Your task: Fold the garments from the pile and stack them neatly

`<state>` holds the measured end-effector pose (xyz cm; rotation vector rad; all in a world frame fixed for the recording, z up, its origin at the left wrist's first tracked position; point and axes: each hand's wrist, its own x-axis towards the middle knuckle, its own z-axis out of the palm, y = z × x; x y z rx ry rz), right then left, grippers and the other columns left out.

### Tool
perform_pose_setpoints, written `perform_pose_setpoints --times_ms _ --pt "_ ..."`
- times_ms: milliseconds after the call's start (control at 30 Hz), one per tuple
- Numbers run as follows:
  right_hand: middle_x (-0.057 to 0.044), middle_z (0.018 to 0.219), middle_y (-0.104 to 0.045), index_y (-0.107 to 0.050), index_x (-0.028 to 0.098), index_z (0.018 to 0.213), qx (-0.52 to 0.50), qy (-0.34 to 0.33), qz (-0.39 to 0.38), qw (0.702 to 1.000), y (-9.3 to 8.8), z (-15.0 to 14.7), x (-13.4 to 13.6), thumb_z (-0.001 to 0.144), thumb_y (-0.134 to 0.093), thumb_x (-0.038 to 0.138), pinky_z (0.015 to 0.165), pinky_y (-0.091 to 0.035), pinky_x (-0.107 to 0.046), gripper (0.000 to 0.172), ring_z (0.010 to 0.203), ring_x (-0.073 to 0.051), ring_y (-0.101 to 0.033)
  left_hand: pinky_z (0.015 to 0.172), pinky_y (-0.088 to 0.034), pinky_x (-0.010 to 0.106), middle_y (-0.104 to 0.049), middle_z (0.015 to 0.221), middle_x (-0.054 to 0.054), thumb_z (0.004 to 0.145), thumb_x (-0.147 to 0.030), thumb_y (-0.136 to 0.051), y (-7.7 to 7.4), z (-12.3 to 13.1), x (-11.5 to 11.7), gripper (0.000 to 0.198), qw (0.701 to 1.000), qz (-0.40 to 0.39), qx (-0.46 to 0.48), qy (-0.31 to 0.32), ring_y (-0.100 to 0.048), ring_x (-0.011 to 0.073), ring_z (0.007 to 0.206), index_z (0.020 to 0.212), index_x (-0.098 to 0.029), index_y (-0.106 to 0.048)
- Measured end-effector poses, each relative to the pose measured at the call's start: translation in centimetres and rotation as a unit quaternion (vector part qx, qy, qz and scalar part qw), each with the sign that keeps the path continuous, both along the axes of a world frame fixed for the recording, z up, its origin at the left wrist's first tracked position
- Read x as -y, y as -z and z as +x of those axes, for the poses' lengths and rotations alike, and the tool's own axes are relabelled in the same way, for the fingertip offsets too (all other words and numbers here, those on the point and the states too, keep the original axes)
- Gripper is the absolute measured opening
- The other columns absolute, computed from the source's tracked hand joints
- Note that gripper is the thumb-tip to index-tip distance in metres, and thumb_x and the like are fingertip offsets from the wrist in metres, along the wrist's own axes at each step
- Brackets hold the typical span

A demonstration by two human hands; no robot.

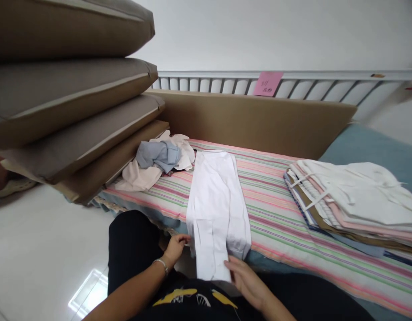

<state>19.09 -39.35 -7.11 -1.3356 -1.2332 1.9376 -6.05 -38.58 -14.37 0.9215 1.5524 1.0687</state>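
White trousers (214, 196) lie lengthwise on the striped bed cover, waist end away from me. One leg reaches past the bed's front edge toward my lap, its hem close to my shirt. My right hand (247, 281) grips that leg's right edge near the hem, fingertips on the cloth and the thumb partly hidden. Just left of the same leg is my left hand (175, 250), a bracelet on its wrist. Its fingers are loosely bent and apart, the tips near the cloth edge, with nothing seen in them.
Folded garments (356, 191) form a stack on the right. Crumpled clothes (159, 156) lie at the back left beside piled brown cushions (92, 111). A brown padded board (252, 120) leans on the rail (199, 83), near a pink note (268, 84). Striped cover (272, 191) lies underneath.
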Motion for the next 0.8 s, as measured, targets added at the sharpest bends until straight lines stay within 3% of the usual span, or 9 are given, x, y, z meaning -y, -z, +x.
perform_pose_setpoints --times_ms 67,133,300,433,533,633,700,800 --pt "-0.005 0.098 -0.069 -0.063 0.019 0.1 -0.145 0.066 -0.104 0.982 -2.5 0.5 0.3 0.073 -0.062 0.035 0.075 -0.05 -0.032 0.032 0.083 -0.018 -0.063 0.079 -0.046 0.029 -0.07 0.076 0.005 0.064 -0.006 -0.049 -0.1 0.6 -0.1 0.026 1.0 0.008 -0.003 0.019 -0.062 0.0167 0.076 0.075 -0.014 -0.071" --pt "-0.004 0.093 -0.07 -0.064 0.017 0.095 -0.216 0.135 -0.151 0.955 -4.6 0.4 0.0 0.072 -0.065 0.028 0.071 -0.052 -0.029 0.025 0.077 -0.015 -0.063 0.08 -0.046 0.028 -0.07 0.077 0.004 0.064 -0.005 -0.048 0.0 1.2 -0.1 0.028 0.999 0.01 -0.005 0.038 -0.061 0.0164 0.078 0.075 -0.015 -0.071" --pt "-0.003 0.087 -0.07 -0.064 0.016 0.095 -0.243 0.192 -0.137 0.941 -7.6 -0.9 -1.6 0.072 -0.064 0.02 0.069 -0.055 -0.028 0.023 0.075 -0.015 -0.064 0.081 -0.043 0.03 -0.067 0.067 0.001 0.058 -0.003 -0.056 0.8 1.7 0.4 0.018 0.998 -0.021 -0.037 0.039 -0.059 0.0189 0.076 0.063 -0.016 -0.067" --pt "-0.002 0.09 -0.07 -0.062 0.017 0.102 -0.233 0.186 -0.131 0.946 -8.0 -0.9 -1.2 0.07 -0.067 0.022 0.068 -0.055 -0.027 0.032 0.076 -0.014 -0.063 0.082 -0.042 0.031 -0.065 0.074 0.002 0.055 -0.005 -0.062 1.5 0.7 -0.2 0.022 0.997 -0.043 -0.064 -0.006 -0.058 0.0198 0.081 0.074 -0.015 -0.065" --pt "-0.004 0.096 -0.069 -0.06 0.018 0.107 -0.177 0.125 -0.088 0.972 -6.0 -0.4 -0.1 0.073 -0.065 0.03 0.072 -0.053 -0.031 0.037 0.083 -0.017 -0.063 0.082 -0.043 0.031 -0.066 0.085 0.004 0.051 -0.005 -0.068 2.0 0.5 -1.1 0.036 0.998 -0.048 -0.044 -0.008 -0.058 0.0209 0.086 0.085 -0.014 -0.064" --pt "-0.005 0.083 -0.068 -0.064 0.018 0.096 0.026 -0.004 0.002 1.0 -1.7 0.3 1.0 0.073 -0.059 0.04 0.07 -0.05 -0.033 0.032 0.075 -0.019 -0.062 0.08 -0.045 0.033 -0.068 0.081 0.005 0.049 -0.007 -0.071 2.4 0.9 -1.6 0.036 0.998 -0.058 0.0 0.022 -0.06 0.0232 0.085 0.084 -0.013 -0.066" --pt "-0.003 0.066 -0.065 -0.065 0.019 0.068 0.216 -0.061 0.074 0.972 1.6 1.2 1.2 0.063 -0.062 0.037 0.068 -0.048 -0.034 0.019 0.067 -0.02 -0.06 0.081 -0.046 0.035 -0.069 0.076 0.006 0.049 -0.009 -0.072 2.6 1.0 -1.7 0.032 0.997 -0.064 0.027 0.041 -0.061 0.0252 0.085 0.081 -0.013 -0.068" --pt "-0.003 0.054 -0.06 -0.051 0.022 0.042 0.33 -0.036 0.113 0.936 5.3 3.4 0.7 0.049 -0.065 0.024 0.071 -0.044 -0.037 0.015 0.067 -0.025 -0.058 0.084 -0.046 0.038 -0.069 0.074 0.006 0.05 -0.01 -0.072 2.8 0.8 -1.6 0.029 0.994 -0.068 0.059 0.063 -0.062 0.0278 0.088 0.079 -0.014 -0.069"
